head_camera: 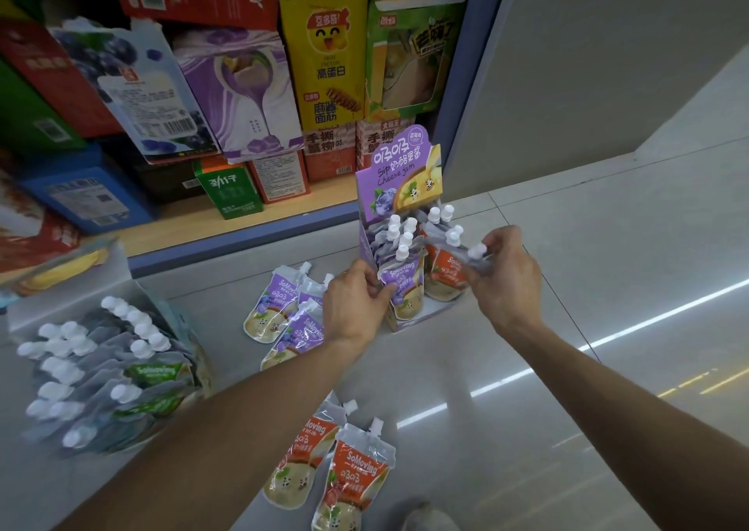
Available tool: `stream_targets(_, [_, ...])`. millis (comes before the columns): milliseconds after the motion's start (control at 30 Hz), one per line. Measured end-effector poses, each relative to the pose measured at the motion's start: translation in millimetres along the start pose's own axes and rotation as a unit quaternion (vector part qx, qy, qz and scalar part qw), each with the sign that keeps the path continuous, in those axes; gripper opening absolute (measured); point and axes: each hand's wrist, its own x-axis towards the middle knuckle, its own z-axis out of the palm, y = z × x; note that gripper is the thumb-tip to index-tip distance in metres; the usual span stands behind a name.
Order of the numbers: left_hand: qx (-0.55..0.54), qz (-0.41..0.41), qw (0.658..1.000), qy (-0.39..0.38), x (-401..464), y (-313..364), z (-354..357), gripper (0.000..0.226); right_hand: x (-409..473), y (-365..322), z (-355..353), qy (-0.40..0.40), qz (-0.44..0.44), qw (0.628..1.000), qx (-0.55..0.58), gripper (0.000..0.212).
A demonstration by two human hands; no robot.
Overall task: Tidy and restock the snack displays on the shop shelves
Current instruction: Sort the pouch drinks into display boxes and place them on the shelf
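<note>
loose pouches [283,319] (floor) flank display box [409,319]

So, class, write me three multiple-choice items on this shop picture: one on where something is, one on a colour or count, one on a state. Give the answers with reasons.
1. Where does the purple display box stand?
A. on the floor by the shelf
B. on the top shelf
C. inside the clear tray

2. How many orange pouches lie on the floor nearest the camera?
A. none
B. two
C. five

3. What is the right hand doing?
A. hanging idle
B. pressing flat on the floor
C. holding a pouch by its fingers

Answers: 1 A, its base rests on the floor tiles beside the shelf edge. 2 B, two orange packs lie side by side at the bottom of the view. 3 C, the fingers curl round a white-capped pouch above the box.
</note>
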Motion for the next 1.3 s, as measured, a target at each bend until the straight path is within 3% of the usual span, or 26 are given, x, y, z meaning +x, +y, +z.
stream_targets(100, [0.0,-0.002,1.0,0.005,-0.1,1.4,0.6,0.025,6.0,-4.9,-1.7,0.03,-0.064,0.997,-0.026,0.042])
stream_targets(267, [-0.013,-0.022,1.0,-0.001,1.5,1.6,1.0,0.025,2.9,-0.7,11.9,-0.011,-0.137,0.983,-0.12,0.044])
stream_targets(500, [-0.01,-0.002,1.0,-0.003,-1.9,-9.8,-6.7,0.033,-3.0,3.0,13.0,0.006,-0.082,0.99,-0.114,0.071])
stream_targets(633, [0.07,0.086,0.994,-0.011,-13.6,-27.6,-28.6,0.034,-31.2,-12.1,2.9,0.101,-0.157,0.978,-0.096,0.045])
stream_targets(700, [0.112,0.145,0.983,-0.014,-26.8,-45.5,-43.2,0.032,-60.7,-21.3,9.1,0.031,-0.197,0.978,-0.067,0.03])
stream_targets(767, [0.149,0.173,0.973,-0.036,-44.9,-67.2,-58.4,0.034,-93.0,-26.2,23.8,-0.127,-0.212,0.966,-0.08,0.027])
stream_targets(833, [0.185,0.162,0.965,-0.087,-66.0,-87.8,-70.9,0.045,-122.5,-26.7,42.0,-0.297,-0.191,0.924,-0.148,0.044])
stream_targets(900, [0.204,0.113,0.961,-0.147,-86.7,-104.5,-77.5,0.065,-146.8,-23.2,56.4,-0.395,-0.161,0.88,-0.21,0.073])
stream_targets(967, [0.216,0.051,0.956,-0.194,-101.3,-116.1,-79.4,0.089,-167.1,-17.9,67.2,-0.426,-0.166,0.858,-0.236,0.088])
stream_targets(1033, [0.223,0.015,0.947,-0.231,-108.8,-121.7,-78.4,0.097,-178.0,-11.3,75.8,-0.431,-0.164,0.859,-0.223,0.09])
stream_targets(1100, [0.201,-0.008,0.949,-0.243,-111.5,-122.5,-76.6,0.09,-174.8,-8.9,79.1,-0.431,-0.095,0.882,-0.163,0.082])
stream_targets(1167, [0.149,-0.051,0.955,-0.252,-110.7,-121.2,-75.4,0.076,-163.7,-8.2,78.9,-0.422,-0.067,0.898,-0.102,0.059])
stream_targets(1233, [0.039,-0.117,0.957,-0.261,-109.2,-122.0,-73.1,0.055,-151.4,-8.2,74.2,-0.405,-0.076,0.911,-0.036,0.038])
stream_targets(1300, [-0.098,-0.169,0.943,-0.269,-106.7,-121.1,-70.8,0.042,-141.2,-7.7,68.6,-0.381,-0.06,0.922,0.036,0.038])
